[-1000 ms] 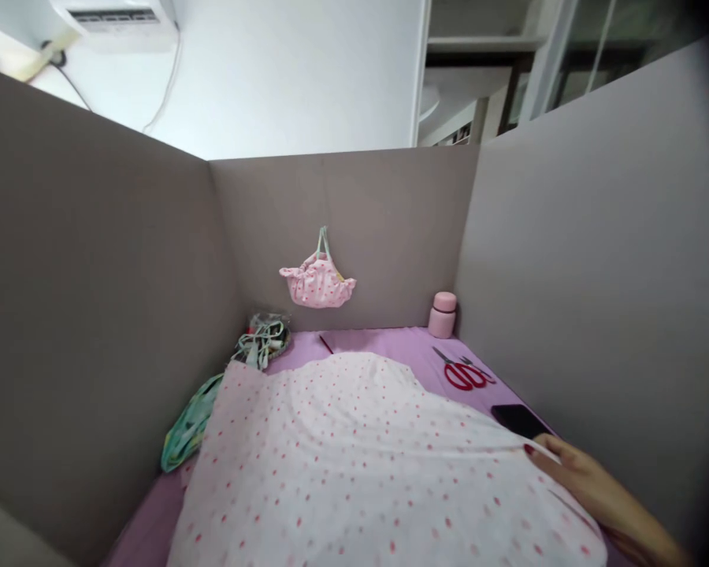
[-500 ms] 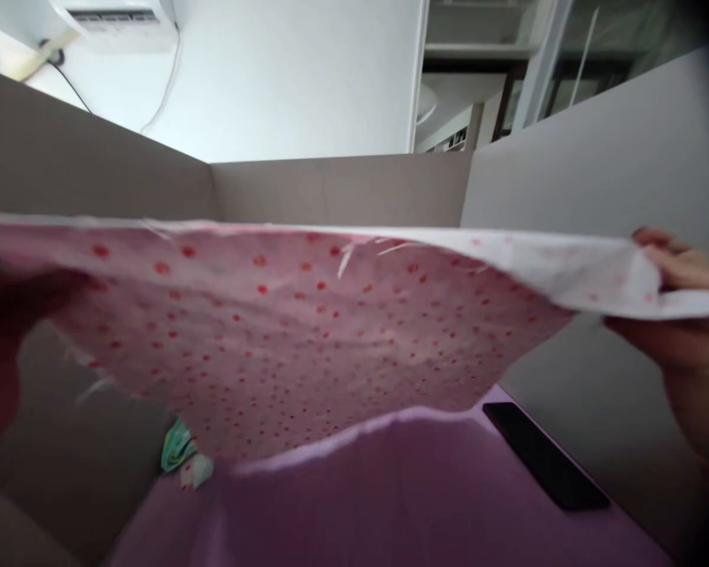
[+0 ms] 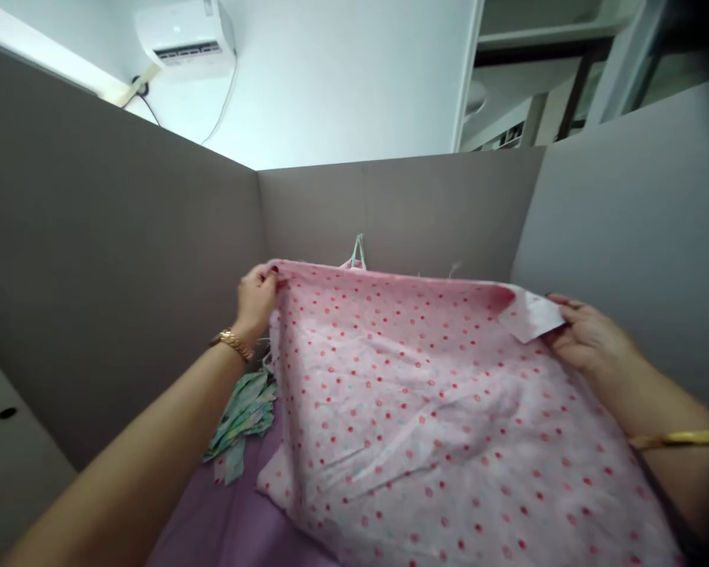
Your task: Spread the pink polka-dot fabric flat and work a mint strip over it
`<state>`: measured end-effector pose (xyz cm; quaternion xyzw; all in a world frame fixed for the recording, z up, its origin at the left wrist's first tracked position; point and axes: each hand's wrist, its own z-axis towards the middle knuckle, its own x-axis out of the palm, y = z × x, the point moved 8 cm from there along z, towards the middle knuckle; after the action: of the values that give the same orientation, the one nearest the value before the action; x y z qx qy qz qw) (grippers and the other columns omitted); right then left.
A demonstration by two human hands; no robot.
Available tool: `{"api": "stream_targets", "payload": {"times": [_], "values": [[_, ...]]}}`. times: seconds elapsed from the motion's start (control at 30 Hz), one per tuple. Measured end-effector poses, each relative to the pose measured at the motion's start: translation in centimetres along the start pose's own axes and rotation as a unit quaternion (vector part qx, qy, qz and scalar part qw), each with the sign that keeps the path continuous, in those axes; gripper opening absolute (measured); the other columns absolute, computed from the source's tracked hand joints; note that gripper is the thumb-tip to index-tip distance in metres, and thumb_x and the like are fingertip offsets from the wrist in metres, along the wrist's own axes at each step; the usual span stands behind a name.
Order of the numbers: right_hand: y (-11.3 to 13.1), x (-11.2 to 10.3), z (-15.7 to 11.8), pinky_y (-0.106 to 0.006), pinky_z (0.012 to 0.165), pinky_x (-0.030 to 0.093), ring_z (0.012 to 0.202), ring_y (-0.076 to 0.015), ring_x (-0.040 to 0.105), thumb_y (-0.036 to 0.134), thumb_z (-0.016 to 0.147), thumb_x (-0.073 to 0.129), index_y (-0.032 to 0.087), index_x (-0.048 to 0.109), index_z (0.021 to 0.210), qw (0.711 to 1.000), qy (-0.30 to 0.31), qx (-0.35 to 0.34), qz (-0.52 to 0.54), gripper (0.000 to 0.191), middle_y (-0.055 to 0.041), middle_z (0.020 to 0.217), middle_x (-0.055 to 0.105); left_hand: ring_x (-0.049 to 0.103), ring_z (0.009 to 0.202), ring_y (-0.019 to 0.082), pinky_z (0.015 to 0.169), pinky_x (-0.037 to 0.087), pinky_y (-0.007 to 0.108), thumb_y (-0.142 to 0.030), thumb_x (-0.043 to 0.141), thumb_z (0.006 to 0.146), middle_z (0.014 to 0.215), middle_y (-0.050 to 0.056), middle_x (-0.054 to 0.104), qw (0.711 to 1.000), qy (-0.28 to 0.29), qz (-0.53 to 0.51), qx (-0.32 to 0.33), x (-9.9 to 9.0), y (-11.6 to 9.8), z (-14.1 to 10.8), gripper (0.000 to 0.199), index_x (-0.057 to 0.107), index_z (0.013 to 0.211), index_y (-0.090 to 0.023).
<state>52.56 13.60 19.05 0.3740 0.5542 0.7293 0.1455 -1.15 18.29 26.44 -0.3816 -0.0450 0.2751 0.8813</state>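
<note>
A pink fabric piece with red dots is stretched between my two hands, its far edge raised and the rest draping toward me. My left hand is closed on its far left corner. At the far right corner, my right hand pinches the cloth, where a pale flap of its reverse side folds over. Loose threads stick up along the far edge. Much of the purple surface below is hidden by the fabric.
Grey panels enclose the workspace at the back and both sides. Crumpled green fabric strips lie at the left, beside my left forearm. A pale green loop shows behind the fabric's far edge. An air conditioner hangs on the wall beyond.
The fabric, held up close before, is now farther away and lower, with its dotted face spread toward me. Both hands moved forward with it. The black phone-like slab is no longer visible.
</note>
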Motion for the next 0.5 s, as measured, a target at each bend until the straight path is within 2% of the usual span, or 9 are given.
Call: {"api": "stream_targets", "payload": {"times": [0.1, 0.17, 0.2, 0.27, 0.33, 0.4, 0.47, 0.5], "values": [[-5.1, 0.0, 1.2, -0.024, 0.064, 0.043, 0.061, -0.0053, 0.052, 0.005, 0.089, 0.031, 0.017, 0.046, 0.09, 0.998, 0.009, 0.047, -0.045, 0.019, -0.0096, 0.106, 0.053, 0.06, 0.084, 0.018, 0.077, 0.046, 0.028, -0.029, 0.042, 0.082, 0.084, 0.005, 0.065, 0.998, 0.035, 0.03, -0.033, 3.9, 3.7, -1.5, 0.025, 0.063, 0.084, -0.014], [-8.0, 0.1, 1.1, -0.023, 0.065, 0.043, 0.063, -0.006, 0.053, 0.011, 0.089, 0.035, 0.018, 0.046, 0.099, 0.993, 0.033, 0.077, -0.077, 0.016, -0.0098, 0.108, 0.052, 0.057, 0.1, 0.02, 0.087, 0.043, 0.031, -0.027, 0.043, 0.082, 0.101, 0.009, 0.064, 0.995, 0.077, 0.044, -0.054, 6.4, 5.5, -2.5, 0.027, 0.062, 0.095, -0.014], [-9.3, 0.1, 0.8, -0.024, 0.065, 0.043, 0.065, -0.0071, 0.054, 0.015, 0.09, 0.038, 0.019, 0.045, 0.105, 0.99, 0.048, 0.095, -0.095, 0.017, -0.0103, 0.109, 0.052, 0.052, 0.11, 0.021, 0.092, 0.04, 0.032, -0.026, 0.045, 0.082, 0.114, 0.011, 0.059, 0.992, 0.098, 0.05, -0.065, 7.5, 6.4, -3.1, 0.03, 0.059, 0.105, -0.014], [-12.0, -0.5, -0.1, -0.027, 0.066, 0.043, 0.07, -0.0114, 0.057, 0.024, 0.088, 0.043, 0.022, 0.042, 0.114, 0.98, 0.072, 0.131, -0.135, 0.026, -0.0127, 0.11, 0.052, 0.035, 0.128, 0.022, 0.101, 0.031, 0.032, -0.026, 0.049, 0.08, 0.138, 0.014, 0.039, 0.985, 0.133, 0.064, -0.093, 8.7, 8.1, -4.6, 0.048, 0.044, 0.126, -0.014], [-14.4, -1.5, -1.6, -0.03, 0.069, 0.043, 0.084, -0.0172, 0.058, 0.029, 0.084, 0.05, 0.023, 0.043, 0.115, 0.969, 0.083, 0.15, -0.178, 0.032, -0.0145, 0.113, 0.052, 0.026, 0.132, 0.022, 0.105, 0.026, 0.033, -0.028, 0.052, 0.079, 0.145, 0.015, 0.026, 0.974, 0.168, 0.081, -0.13, 8.4, 10.0, -7.2, 0.061, 0.032, 0.134, -0.014], [-16.0, -2.1, -3.9, -0.03, 0.076, 0.043, 0.101, -0.0219, 0.054, 0.031, 0.077, 0.057, 0.024, 0.05, 0.11, 0.96, 0.115, 0.118, -0.227, 0.034, -0.0137, 0.116, 0.052, 0.036, 0.127, 0.023, 0.103, 0.029, 0.032, -0.03, 0.055, 0.076, 0.14, 0.014, 0.037, 0.955, 0.218, 0.096, -0.175, 6.7, 11.8, -11.1, 0.059, 0.039, 0.13, -0.014], [-17.1, -1.2, -7.9, -0.033, 0.083, 0.043, 0.107, -0.0252, 0.051, 0.034, 0.071, 0.061, 0.024, 0.054, 0.105, 0.937, 0.213, 0.056, -0.271, 0.036, -0.0118, 0.114, 0.055, 0.049, 0.115, 0.024, 0.096, 0.036, 0.031, -0.033, 0.058, 0.071, 0.124, 0.012, 0.055, 0.93, 0.267, 0.108, -0.227, 3.9, 13.4, -16.1, 0.05, 0.052, 0.118, -0.015], [-17.7, -0.3, -10.8, -0.035, 0.084, 0.044, 0.104, -0.0266, 0.053, 0.038, 0.071, 0.061, 0.024, 0.055, 0.106, 0.914, 0.287, 0.031, -0.286, 0.038, -0.0115, 0.112, 0.057, 0.055, 0.106, 0.025, 0.091, 0.039, 0.032, -0.034, 0.059, 0.07, 0.112, 0.012, 0.062, 0.917, 0.281, 0.119, -0.257, 2.2, 14.1, -18.7, 0.045, 0.057, 0.11, -0.014]]}}
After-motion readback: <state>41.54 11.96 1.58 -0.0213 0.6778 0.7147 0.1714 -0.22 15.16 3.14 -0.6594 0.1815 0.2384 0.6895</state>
